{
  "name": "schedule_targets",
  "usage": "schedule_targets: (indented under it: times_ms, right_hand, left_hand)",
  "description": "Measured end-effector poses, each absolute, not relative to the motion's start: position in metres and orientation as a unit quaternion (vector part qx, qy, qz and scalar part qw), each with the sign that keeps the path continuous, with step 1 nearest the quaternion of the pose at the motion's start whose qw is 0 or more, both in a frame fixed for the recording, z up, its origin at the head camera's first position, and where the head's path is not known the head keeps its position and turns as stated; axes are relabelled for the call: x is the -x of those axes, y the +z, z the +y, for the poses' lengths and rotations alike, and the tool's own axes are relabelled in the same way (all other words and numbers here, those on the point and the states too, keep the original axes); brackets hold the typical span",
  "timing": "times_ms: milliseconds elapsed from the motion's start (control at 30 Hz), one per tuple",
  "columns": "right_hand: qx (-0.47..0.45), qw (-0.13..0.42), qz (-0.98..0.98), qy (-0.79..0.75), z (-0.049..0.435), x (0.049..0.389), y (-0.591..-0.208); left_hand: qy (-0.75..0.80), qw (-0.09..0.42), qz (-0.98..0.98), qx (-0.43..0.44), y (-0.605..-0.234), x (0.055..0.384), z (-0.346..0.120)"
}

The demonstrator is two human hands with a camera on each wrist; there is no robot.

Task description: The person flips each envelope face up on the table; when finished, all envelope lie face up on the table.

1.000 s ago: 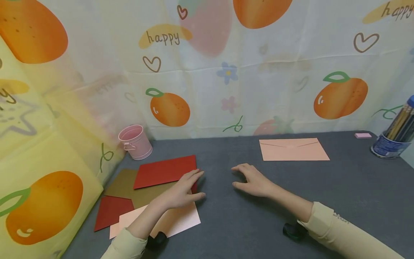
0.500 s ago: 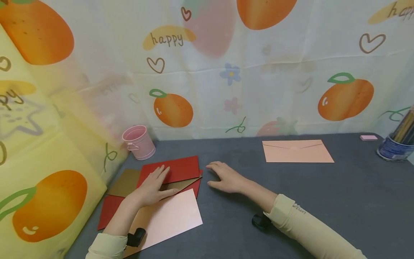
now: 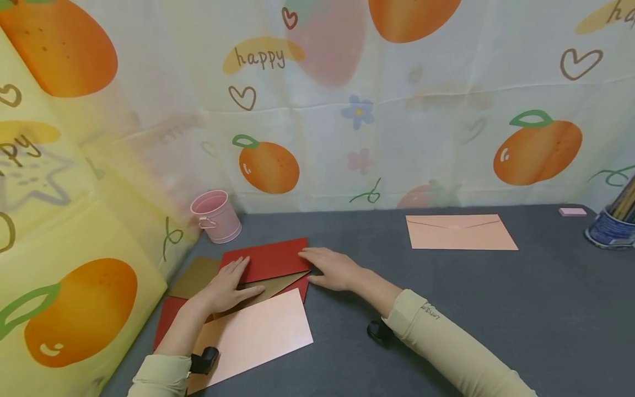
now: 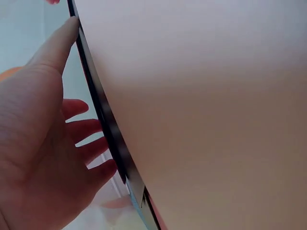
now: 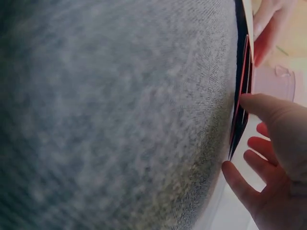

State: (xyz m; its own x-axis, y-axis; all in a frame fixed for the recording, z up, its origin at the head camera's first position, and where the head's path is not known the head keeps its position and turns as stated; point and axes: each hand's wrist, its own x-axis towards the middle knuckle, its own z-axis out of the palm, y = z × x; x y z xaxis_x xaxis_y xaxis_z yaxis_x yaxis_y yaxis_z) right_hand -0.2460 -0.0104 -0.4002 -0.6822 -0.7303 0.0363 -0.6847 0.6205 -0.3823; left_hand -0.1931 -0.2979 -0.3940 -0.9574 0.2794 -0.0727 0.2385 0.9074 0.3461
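A pile of envelopes lies on the left of the table: a red envelope at the back, a brown envelope partly beneath it, more red below, and a pale pink envelope in front. My left hand rests with fingers extended on the left part of the pile, thumb along the brown one. At the red envelope's right edge is my right hand, fingers and thumb spread apart. In the right wrist view, the right thumb touches the edges of the pile.
Behind the pile stands a small pink bucket. Another pale pink envelope lies flap side up at the back right. Farther right are a pink eraser-like block and a blue pot of pencils. A printed curtain hangs behind the table.
My left hand has moved left across the pile, uncovering more of the front pink envelope. My right hand has come left from the bare table to the red envelope's right edge.
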Motion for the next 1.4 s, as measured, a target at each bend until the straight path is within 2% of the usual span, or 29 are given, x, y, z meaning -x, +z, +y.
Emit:
schedule_targets:
  times_ms: [267, 500, 800, 1267, 1400]
  right_hand:
    - [0.395, 0.026, 0.909, -0.132, -0.005, 0.247, -0.402]
    - [0.438, -0.018, 0.894, -0.096, 0.01, 0.25, -0.402]
    - [0.468, -0.073, 0.874, -0.107, 0.031, 0.252, -0.4]
    - [0.396, -0.122, 0.882, -0.223, 0.066, 0.245, -0.391]
    - [0.363, -0.109, 0.874, -0.303, 0.077, 0.246, -0.39]
  left_hand:
    - [0.178, 0.04, 0.969, -0.167, -0.392, 0.191, -0.292]
    - [0.181, 0.02, 0.963, -0.199, -0.394, 0.189, -0.289]
    - [0.17, 0.001, 0.957, -0.234, -0.394, 0.189, -0.285]
    - [0.262, -0.127, 0.915, -0.278, -0.386, 0.194, -0.268]
    - [0.351, -0.132, 0.89, -0.259, -0.386, 0.193, -0.258]
